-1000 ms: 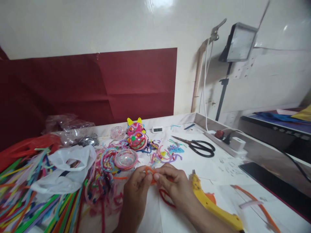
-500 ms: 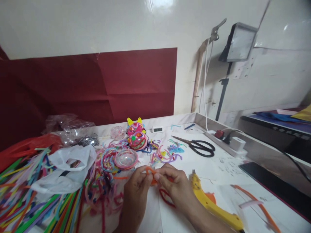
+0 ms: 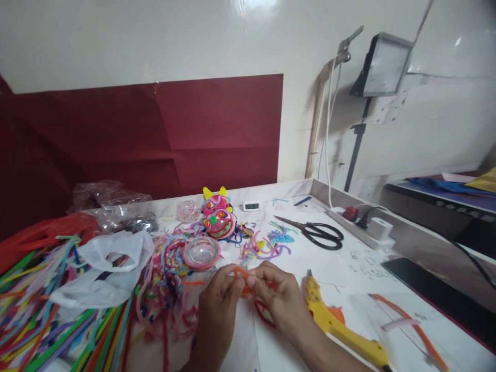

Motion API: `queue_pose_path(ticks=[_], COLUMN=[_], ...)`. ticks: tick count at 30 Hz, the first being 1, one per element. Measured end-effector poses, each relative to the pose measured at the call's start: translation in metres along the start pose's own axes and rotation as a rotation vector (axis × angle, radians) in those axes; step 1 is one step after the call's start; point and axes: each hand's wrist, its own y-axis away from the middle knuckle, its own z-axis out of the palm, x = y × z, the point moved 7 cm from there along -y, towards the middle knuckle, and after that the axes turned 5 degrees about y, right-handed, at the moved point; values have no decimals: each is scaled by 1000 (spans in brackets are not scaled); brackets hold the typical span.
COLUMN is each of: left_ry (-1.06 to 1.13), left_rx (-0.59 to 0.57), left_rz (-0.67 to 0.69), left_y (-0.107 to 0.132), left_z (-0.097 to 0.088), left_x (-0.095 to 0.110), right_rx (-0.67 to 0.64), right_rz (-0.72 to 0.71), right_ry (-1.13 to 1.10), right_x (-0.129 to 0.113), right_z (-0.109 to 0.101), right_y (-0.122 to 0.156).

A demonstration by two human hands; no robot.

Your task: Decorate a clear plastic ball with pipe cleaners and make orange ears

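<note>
When viewed from the head camera, holds an orange fuzzy strand (image 3: 241, 271), bent into a small loop, between the two hands at lower centre, over the bench (image 3: 246, 351). Pinches with the left hand (image 3: 217, 297) in a nearly closed grip, with thumb brought towards curled fingers at the loop's left side. Pinches with the right hand (image 3: 281, 297) in a similarly narrow grip, at the loop's right side. Leaves only a slight gap between the two thumb tips. Shows more orange just below the thumbs; cannot tell whether part of the same strand. Hides the strand's ends and most of the inner fingers behind thumbs and knuckles. Loses both forearms at the bottom edge.

Shows a red loop (image 3: 264, 313) partly covered by the right hand; cannot tell whether held, touched or merely lying beneath. Includes a yellow glue gun (image 3: 329, 323) just beside the right hand, reaching the bottom edge. Includes a clear dish (image 3: 201, 253) and a tangle of strands (image 3: 170, 279) beyond and beside the left hand, too jumbled to separate. Includes black-handled scissors (image 3: 323, 235) farther off, near handwriting (image 3: 366, 264) too small to read.
</note>
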Motion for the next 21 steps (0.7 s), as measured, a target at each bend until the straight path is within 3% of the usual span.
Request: queue_pose_path(ticks=[7, 12, 21], left_ry=[36, 19, -114], left_rx=[-28, -97, -109], left_rz=[-52, -73, 5], left_y=[-1, -2, -3], left_z=[1, 6, 6], left_x=[-6, -8, 0], right_rx=[-67, -52, -38], right_rz=[-61, 25, 71], right_ry=[66, -17, -36], right_x=[-4, 8, 7], right_z=[-2, -4, -5], right_y=[0, -2, -5])
